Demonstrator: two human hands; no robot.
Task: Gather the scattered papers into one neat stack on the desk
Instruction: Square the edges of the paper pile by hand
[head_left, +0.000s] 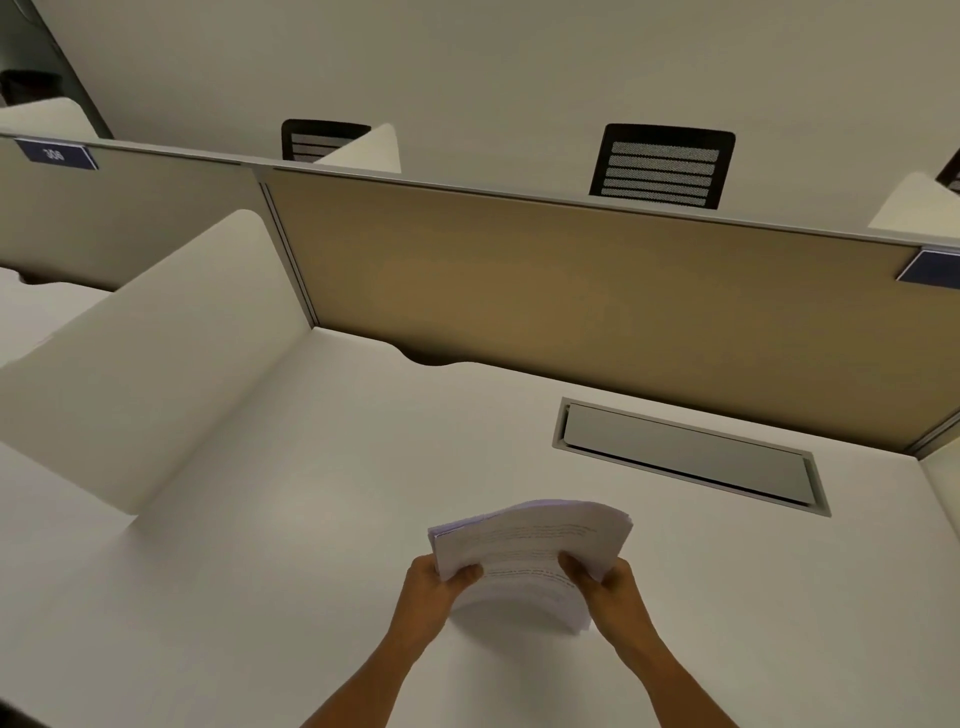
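A thick bundle of white printed papers (535, 545) is held above the white desk (291, 519), bowed so its middle arches upward. My left hand (434, 592) grips the bundle's left edge, thumb on top. My right hand (605, 587) grips the right edge, thumb on the top sheet. The sheets' edges fan slightly at the lower right. No loose sheets show elsewhere on the desk.
A grey cable-hatch lid (685, 457) is set into the desk at the back right. A tan partition (545, 291) closes the back, and a white side divider (156, 358) stands at the left. Black mesh chairs (662, 166) stand beyond the partition.
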